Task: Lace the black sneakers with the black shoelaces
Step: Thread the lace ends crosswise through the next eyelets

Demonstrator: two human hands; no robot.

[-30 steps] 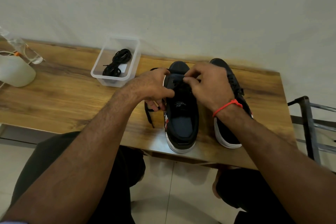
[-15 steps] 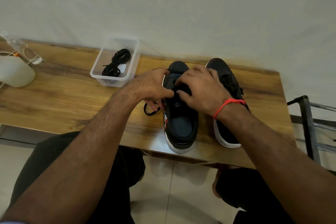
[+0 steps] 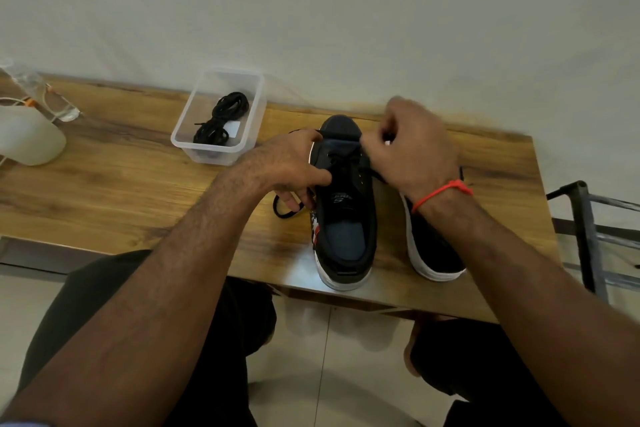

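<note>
Pinching shoelace (image 3: pixel 372 168) in right hand (image 3: pixel 412 149) fingers, left hand (image 3: pixel 291 166) clasping sneaker (image 3: pixel 346 211) side

Lighting is soft, diffuse and moderately dim, with a slight yellow-green cast over the wall (image 3: pixel 346 10). Its source cannot be placed with confidence. A pale sheen lies on the near edge of the wooden table (image 3: pixel 104 191) around the sneaker heel (image 3: pixel 344 274). Shadows beneath the forearms are faint and soft-edged. Wide-angle distortion bows the table edges and stretches the forearms toward the lower corners. The right hand (image 3: pixel 412 146) shows slight motion blur; the left-edge objects are soft.
</note>
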